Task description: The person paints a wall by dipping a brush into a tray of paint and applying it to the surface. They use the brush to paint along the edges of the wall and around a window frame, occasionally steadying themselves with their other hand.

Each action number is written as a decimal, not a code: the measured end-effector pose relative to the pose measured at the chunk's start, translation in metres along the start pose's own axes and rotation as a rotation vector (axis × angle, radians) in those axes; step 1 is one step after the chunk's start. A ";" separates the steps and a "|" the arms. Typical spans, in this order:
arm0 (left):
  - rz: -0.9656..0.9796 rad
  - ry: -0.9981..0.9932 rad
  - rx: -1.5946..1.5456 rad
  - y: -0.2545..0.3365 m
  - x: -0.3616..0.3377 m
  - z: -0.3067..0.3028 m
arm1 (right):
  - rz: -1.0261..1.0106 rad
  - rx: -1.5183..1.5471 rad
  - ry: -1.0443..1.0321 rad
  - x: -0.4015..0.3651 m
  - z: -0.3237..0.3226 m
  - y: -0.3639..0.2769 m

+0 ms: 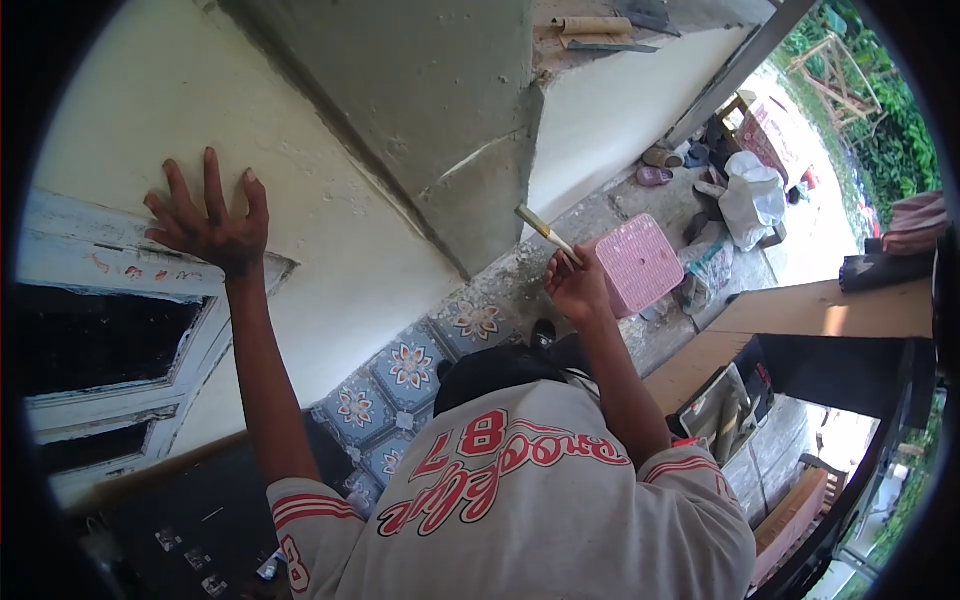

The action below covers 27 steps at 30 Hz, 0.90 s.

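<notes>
My left hand (215, 215) is spread with its fingers apart, its palm against the cream wall (330, 230) just above the corner of a worn white window frame (110, 245). Nothing shows in it. My right hand (578, 285) is closed around the pale handle of a paintbrush (545, 235). The brush's bristle end points up and left, near the lower edge of the grey wall section (440, 110). Beside my right hand stands a pink plastic stool (640, 262) with a speckled top.
Patterned tiles (410, 365) cover the floor near my feet. Shoes (655, 176), a white sack (755, 200) and plastic bags lie beyond the stool. Cardboard (830, 315) is at the right. A dark surface (150, 530) with small items is at the lower left.
</notes>
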State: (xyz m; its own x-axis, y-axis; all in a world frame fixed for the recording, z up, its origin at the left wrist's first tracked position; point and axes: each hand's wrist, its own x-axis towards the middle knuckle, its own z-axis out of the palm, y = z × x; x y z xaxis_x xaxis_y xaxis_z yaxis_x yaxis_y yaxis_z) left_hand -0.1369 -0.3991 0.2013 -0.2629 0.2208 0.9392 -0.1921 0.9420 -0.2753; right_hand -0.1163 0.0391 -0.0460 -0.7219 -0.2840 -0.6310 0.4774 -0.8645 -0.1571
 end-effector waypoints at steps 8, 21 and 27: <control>0.186 0.140 0.322 -0.053 0.120 0.004 | -0.024 -0.239 0.107 0.055 -0.012 -0.030; 0.141 0.140 0.284 -0.028 0.102 0.009 | -0.434 -0.791 -0.052 0.052 0.081 -0.030; 0.122 0.215 0.236 -0.025 0.100 0.016 | -0.894 -1.157 -0.072 0.049 0.126 -0.034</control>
State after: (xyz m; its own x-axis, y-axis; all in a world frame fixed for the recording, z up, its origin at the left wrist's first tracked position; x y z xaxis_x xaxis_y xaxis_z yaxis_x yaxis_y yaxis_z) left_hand -0.1733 -0.4043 0.2987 -0.0970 0.4000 0.9114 -0.3921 0.8263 -0.4044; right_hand -0.2312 0.0018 0.0241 -0.9936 0.1071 0.0352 -0.0312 0.0384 -0.9988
